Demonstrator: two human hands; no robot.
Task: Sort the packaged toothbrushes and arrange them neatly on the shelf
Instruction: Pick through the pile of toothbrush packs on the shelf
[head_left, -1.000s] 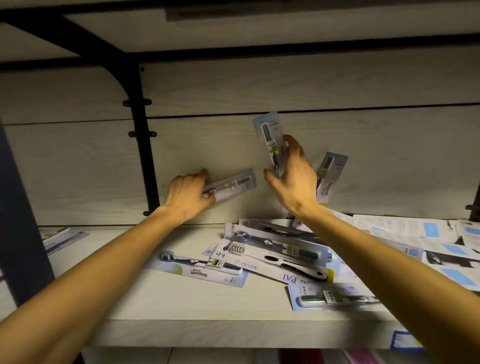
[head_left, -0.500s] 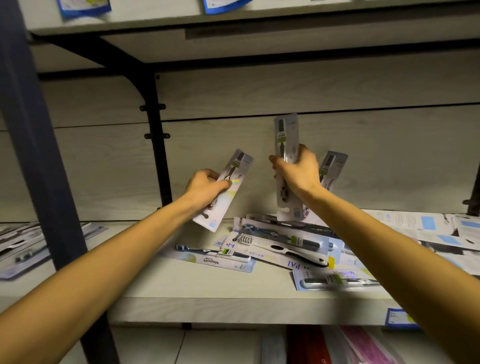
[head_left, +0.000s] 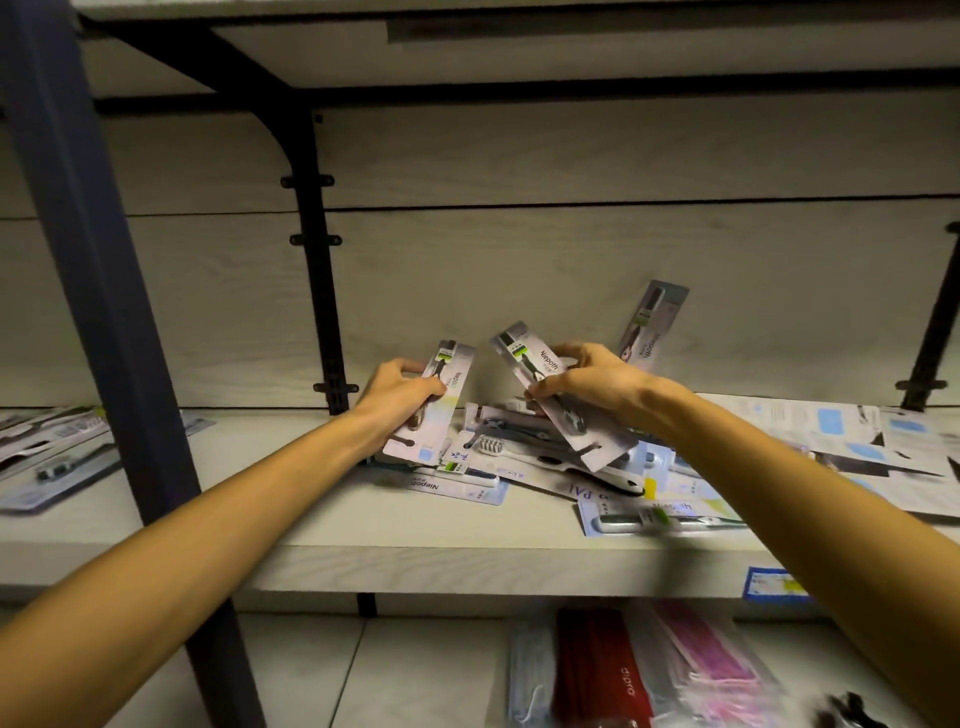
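Packaged toothbrushes in flat grey-white cards with clear blisters, many printed "Niepoth" with a green label, lie before us in a loose heap (head_left: 545, 462) on the pale wood-grain shelf (head_left: 322, 525). We see them overlapping at all angles, one with a white handle and white bristles near the top of the heap.

Our left hand (head_left: 397, 392) has its fingers and thumb curled round the left edge of one card, the left-held toothbrush pack (head_left: 439, 410), which stands tilted with its top leaning right, its lower end just above the heap. Our right hand (head_left: 587, 382) pinches a second card, the right-held toothbrush pack (head_left: 550, 387), thumb below and fingers over the top edge; this pack slants down to the right over the heap. The two packs are near each other but apart.

Behind our right hand, one more leaning toothbrush pack (head_left: 654, 325) stands propped against the pale back panel (head_left: 519, 280).

Further flat packs (head_left: 57, 457) rest on the shelf left of the dark blue upright post (head_left: 98, 291), and pale leaflets with blue patches (head_left: 831, 431) spread at right. On the shelf below lie red and pink packets (head_left: 649, 670).
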